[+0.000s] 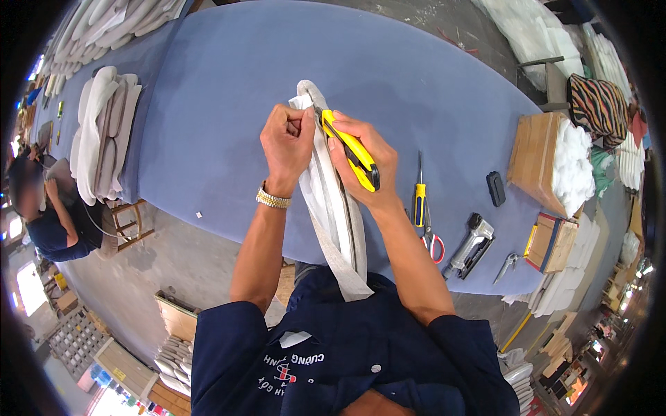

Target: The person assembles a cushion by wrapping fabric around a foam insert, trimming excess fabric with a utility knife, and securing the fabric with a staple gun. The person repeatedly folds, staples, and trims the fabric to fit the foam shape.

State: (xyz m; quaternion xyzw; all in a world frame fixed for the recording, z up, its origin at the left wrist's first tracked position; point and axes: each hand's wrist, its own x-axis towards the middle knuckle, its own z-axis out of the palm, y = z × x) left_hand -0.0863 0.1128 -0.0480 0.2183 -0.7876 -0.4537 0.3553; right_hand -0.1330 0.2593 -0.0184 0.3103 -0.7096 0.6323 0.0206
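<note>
A yellow and black utility knife [354,148] sits in my right hand [380,163], its front end against the upper part of a long, narrow padded piece [354,225] covered in light grey fabric. My left hand [286,147] is closed in a pinch at the piece's left edge, close to the knife's tip. White lining [320,177] shows along that side. From the lower end, a loose fabric strip [347,281] hangs over the table edge against my shirt. The blade is too small to make out.
On the blue-covered table [229,76], to the right, lie a screwdriver [420,201], red-handled scissors [433,246], a staple gun [472,244], pliers [508,265] and a black case [495,188]. A carton [534,156] holds white stuffing. Padded pieces [107,132] are stacked left, near a seated person [59,208].
</note>
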